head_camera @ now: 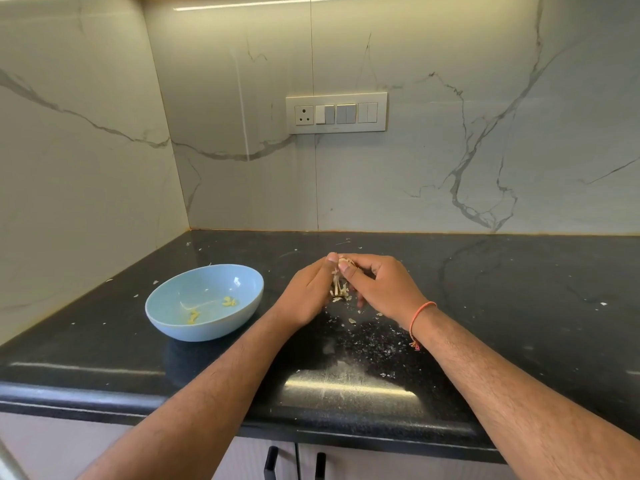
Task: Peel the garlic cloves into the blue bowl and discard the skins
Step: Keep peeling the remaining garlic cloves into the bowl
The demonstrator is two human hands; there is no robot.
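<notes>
A pale garlic clove [344, 262] with loose papery skin [338, 289] hanging below it sits between my two hands over the black counter. My left hand [306, 294] pinches it from the left with thumb and fingertips. My right hand [382, 289] grips it from the right, fingers curled around it. The blue bowl [173, 306] stands to the left of my hands, tilted slightly, with two small peeled pieces of garlic [229, 301] inside.
Bits of garlic skin [367, 337] lie scattered on the black counter [519, 306] under and around my hands. A marble wall with a switch panel [336, 113] rises behind. Cabinet handles [272, 462] show below the counter's front edge.
</notes>
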